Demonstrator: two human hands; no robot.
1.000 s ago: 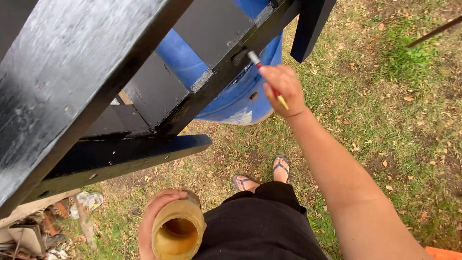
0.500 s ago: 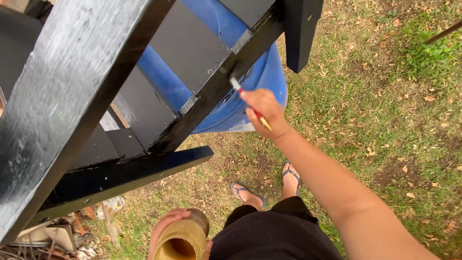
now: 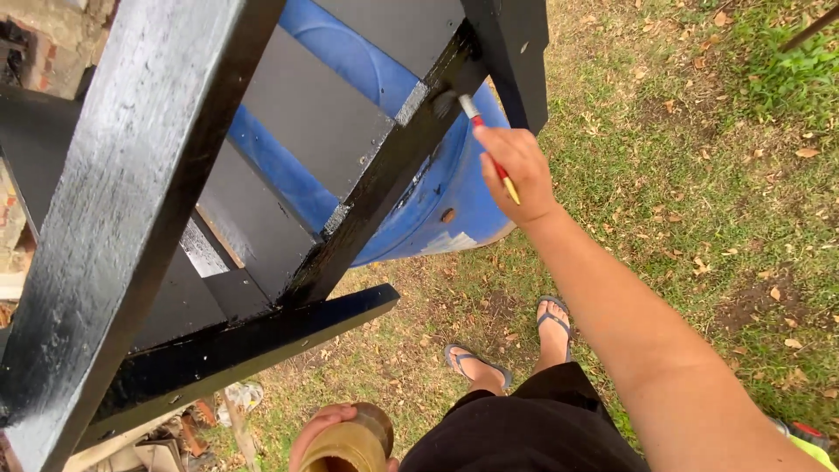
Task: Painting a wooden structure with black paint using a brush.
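My right hand (image 3: 517, 166) grips a small paintbrush (image 3: 479, 131) with a red and yellow handle. Its dark bristles press on a diagonal wooden beam (image 3: 384, 183) of a black-painted wooden frame (image 3: 131, 227); a bare grey patch shows on the beam just below the brush. My left hand (image 3: 316, 428) holds a yellowish round container (image 3: 351, 447) at the bottom edge, low by my waist. Part of that hand is cut off by the frame edge.
A blue plastic barrel (image 3: 437, 201) stands behind the frame. My feet in sandals (image 3: 507, 350) stand on patchy grass with dry leaves (image 3: 717, 175). Bricks and rubble (image 3: 35, 52) lie at the left. A thin rod (image 3: 808, 31) crosses the top right corner.
My right hand has drawn the brush up along the diagonal beam toward its upper end. The view has shifted, and the container has sunk lower in the picture.
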